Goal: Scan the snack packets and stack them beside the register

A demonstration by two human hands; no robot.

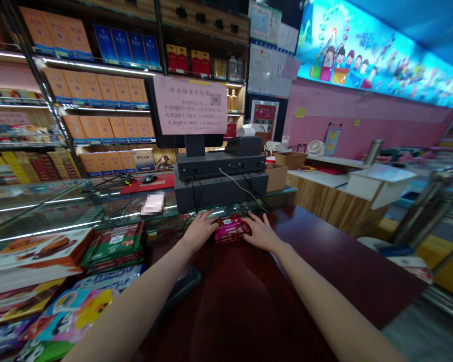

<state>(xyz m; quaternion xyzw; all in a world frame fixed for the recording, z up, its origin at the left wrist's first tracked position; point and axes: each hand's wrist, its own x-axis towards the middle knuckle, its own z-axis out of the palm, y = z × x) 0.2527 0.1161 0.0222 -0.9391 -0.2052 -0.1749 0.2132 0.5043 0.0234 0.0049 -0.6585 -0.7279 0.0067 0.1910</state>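
Note:
A red and pink snack packet lies at the far edge of the dark wooden counter, printed side up. My left hand is at its left end, with the fingertips and thumb against the edge. Against the right end rests my right hand, thumb and a finger on the packet and other fingers spread. Both hands grip the packet lightly from its sides. A dark handheld device with a cable sits partly hidden behind my left forearm.
To the left, green snack packets, an orange and white box and colourful bags are piled up. A monitor with a pink price sign stands ahead on a grey cash drawer. Beyond it rise shelves of boxes.

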